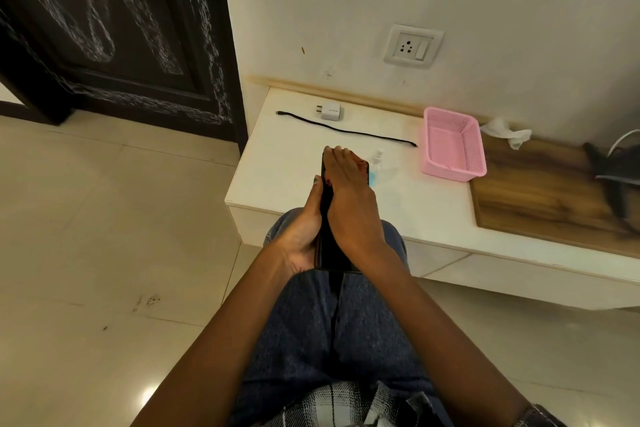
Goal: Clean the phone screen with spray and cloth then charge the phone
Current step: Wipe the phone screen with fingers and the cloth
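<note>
I sit in front of a low white table (287, 156) with a black phone (333, 253) held upright over my knees. My left hand (304, 229) grips its left edge from below. My right hand (346, 191) lies flat over the screen, with the fingertips curled over the top end; I cannot tell whether anything is under the palm. A small clear spray bottle (378, 165) with blue liquid stands on the table just right of my right hand. A crumpled white cloth (505, 132) lies by the wall. A white charger plug (329, 111) and a black cable (346, 130) lie on the table below a wall socket (412, 45).
A pink plastic basket (446, 172) stands on the table right of the bottle. Beyond it is a wooden surface (540, 194) with a dark blurred object (616, 166) at the far right. A dark door (121, 28) is on the left above the tiled floor (104, 218).
</note>
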